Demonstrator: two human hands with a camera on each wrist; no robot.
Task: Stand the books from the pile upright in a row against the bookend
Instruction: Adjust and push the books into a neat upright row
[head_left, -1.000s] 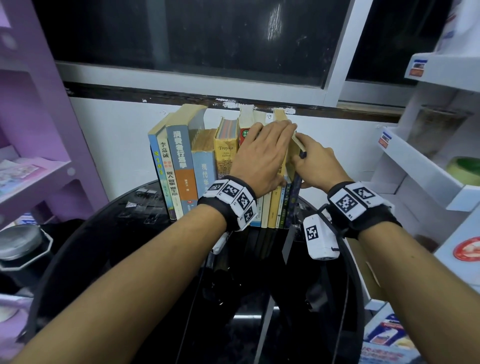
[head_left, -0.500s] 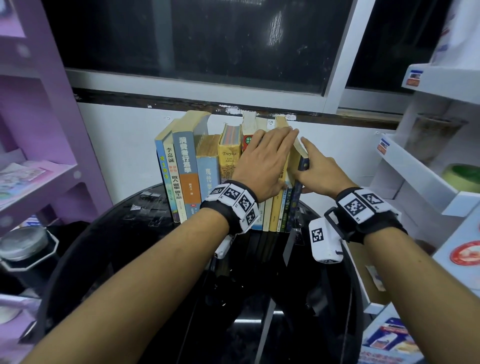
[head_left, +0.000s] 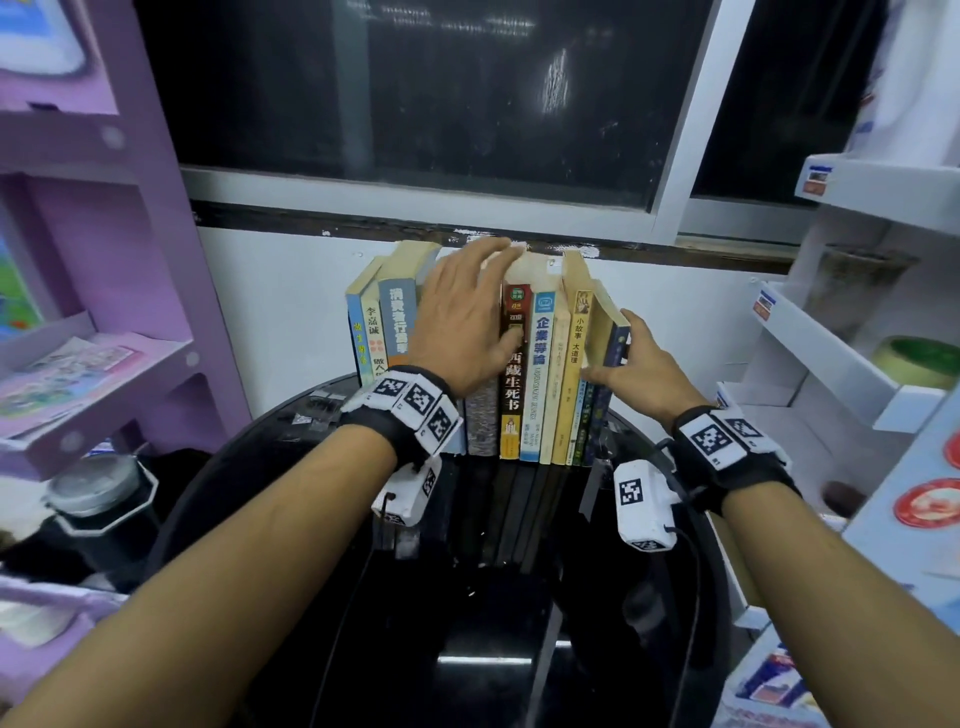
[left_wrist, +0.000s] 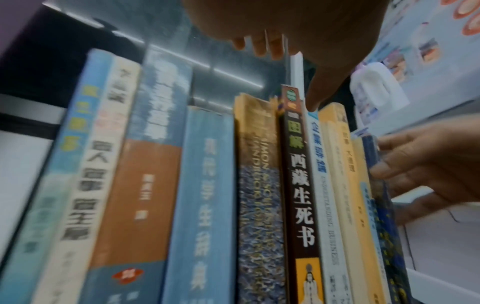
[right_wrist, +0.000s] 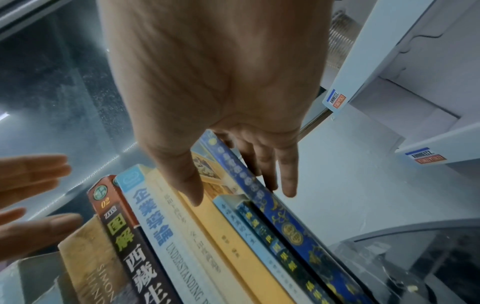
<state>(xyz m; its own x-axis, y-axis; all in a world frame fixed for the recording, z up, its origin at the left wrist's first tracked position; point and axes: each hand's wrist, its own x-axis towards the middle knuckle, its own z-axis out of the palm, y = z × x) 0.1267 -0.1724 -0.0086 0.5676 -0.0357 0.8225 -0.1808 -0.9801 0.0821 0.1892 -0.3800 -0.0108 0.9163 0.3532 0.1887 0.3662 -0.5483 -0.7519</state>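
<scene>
A row of books (head_left: 540, 374) stands upright on the black glass table (head_left: 519, 639) against the white wall. My left hand (head_left: 467, 322) lies over the tops of the middle books, fingers straight, thumb on the dark-spined book (head_left: 514, 384) (left_wrist: 301, 185). My right hand (head_left: 641, 369) is at the row's right end. Its straight fingers (right_wrist: 285, 174) press the outer cover of the last dark blue book (head_left: 615, 348) (right_wrist: 272, 205), which leans slightly left, and its thumb touches the spines in front. I see no bookend; the books and hands may hide it.
A purple shelf unit (head_left: 104, 364) with booklets stands at the left, and white shelves (head_left: 831, 358) with packaged goods at the right. A black lidded jar (head_left: 98, 499) sits low at the left. A dark window (head_left: 415, 104) is above the books.
My left hand has slid left along the book tops, uncovering the dark, white and yellow spines. My right hand stays at the right end, and the last book stands more upright.
</scene>
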